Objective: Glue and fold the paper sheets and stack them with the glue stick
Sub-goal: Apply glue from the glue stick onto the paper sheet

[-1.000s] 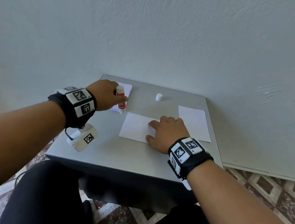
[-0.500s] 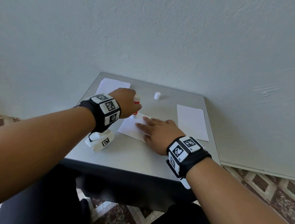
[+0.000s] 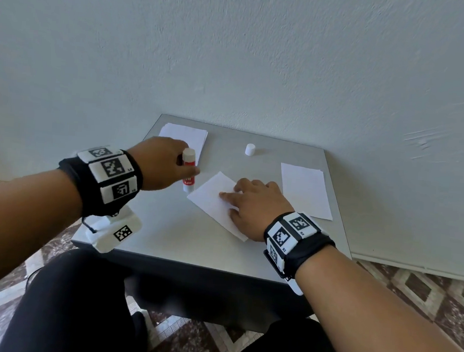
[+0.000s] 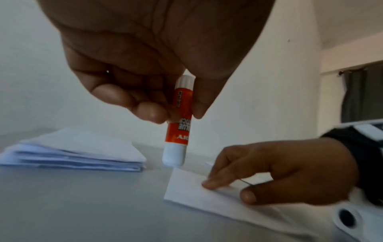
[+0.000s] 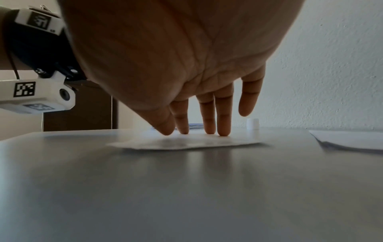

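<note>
Since half a second ago the paper sheet point(image 3: 214, 199) under the right hand point(image 3: 253, 208) has turned on the table point(image 3: 165, 226), so that one corner now points toward the glue stick point(image 3: 189, 172), and the left hand point(image 3: 161, 163) has drawn back a little to the left with the stick. That grey table stands against a pale, rough plastered wall point(image 3: 262, 53), over a patterned tile floor point(image 3: 424, 296). A stack of folded sheets point(image 3: 184, 136) lies at the far left corner, a small white cap point(image 3: 250, 149) stands upright near the far edge, and a pile of flat sheets point(image 3: 304, 190) lies on the right side, well apart from the hands. Thumb and fingers of the left hand are curled round the red middle of the glue stick, which is held nearly upright with its white end down, just beside the far corner of the sheet; from the left wrist view I cannot tell whether it touches the paper. The right hand lies spread, with straight fingertips point(image 5: 223, 131) pressing the sheet flat on the table, the little finger lifted clear.
</note>
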